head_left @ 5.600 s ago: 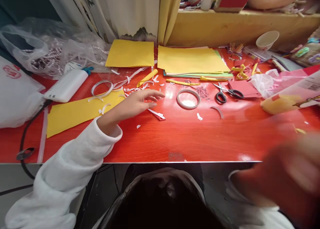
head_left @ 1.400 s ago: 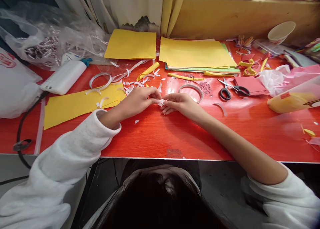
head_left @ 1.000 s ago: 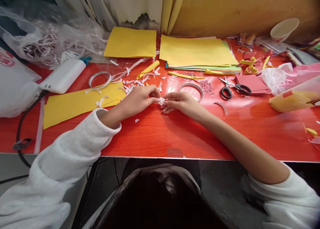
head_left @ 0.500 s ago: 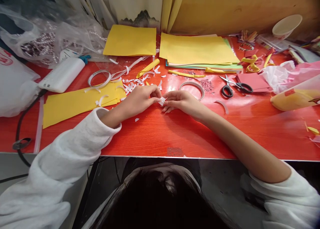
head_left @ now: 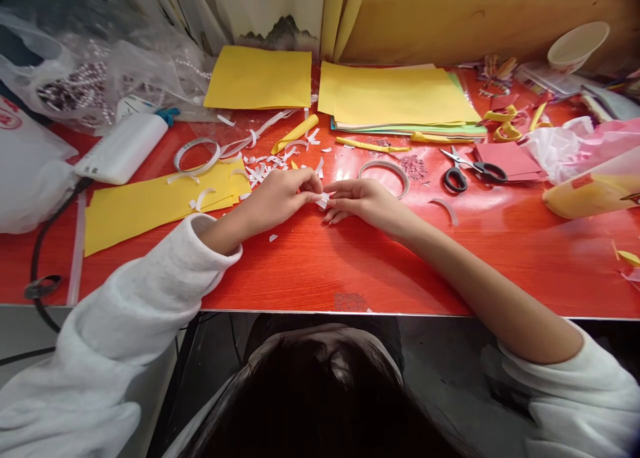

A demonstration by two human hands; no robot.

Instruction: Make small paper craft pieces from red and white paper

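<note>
My left hand (head_left: 277,197) and my right hand (head_left: 364,202) meet at the middle of the red table (head_left: 350,265). Both pinch a small white paper scrap (head_left: 323,201) between their fingertips, just above the tabletop. Both hands are closed on it. Several white paper clippings (head_left: 260,173) lie scattered just behind my left hand. A roll of tape (head_left: 385,175) lies behind my right hand.
A yellow paper strip (head_left: 150,205) lies at left, yellow sheets (head_left: 260,78) and a paper stack (head_left: 395,98) at the back. Scissors (head_left: 470,170) rest at right beside red paper (head_left: 507,159). A second tape ring (head_left: 195,155), white device (head_left: 123,150), plastic bags (head_left: 100,65) and a bowl (head_left: 577,45) surround.
Since the oldest frame my right hand came in and both hands closed on the white scrap. Over the last second the hands have stayed put; the view tilted slightly.
</note>
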